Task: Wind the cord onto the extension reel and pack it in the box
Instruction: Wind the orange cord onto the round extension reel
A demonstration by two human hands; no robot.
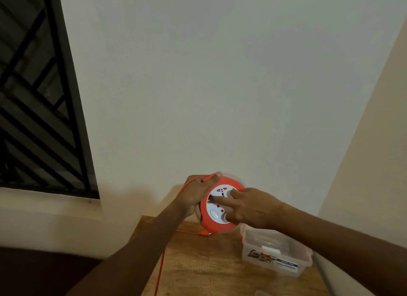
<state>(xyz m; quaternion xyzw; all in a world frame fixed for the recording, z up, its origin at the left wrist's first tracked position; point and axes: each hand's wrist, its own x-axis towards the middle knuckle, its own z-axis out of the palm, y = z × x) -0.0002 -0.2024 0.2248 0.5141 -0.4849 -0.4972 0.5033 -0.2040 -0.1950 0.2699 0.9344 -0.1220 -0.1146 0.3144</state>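
The orange extension reel [209, 224] with a white socket face is held upright above the wooden table [204, 265]. My left hand [197, 193] grips its left rim, thumb on top, with the orange cord [160, 267] passing over the hand. The cord hangs from the reel's underside and runs down past the table's front. My right hand [248, 206] lies on the white face, index finger stretched across it toward the left. A clear plastic box [275, 256] with a printed label stands open on the table, below and to the right of the reel.
A plain white wall [220, 86] stands right behind the table, with a side wall close on the right. A dark window with a black grille [37, 108] is at the left. A clear lid corner [261, 293] shows at the bottom edge.
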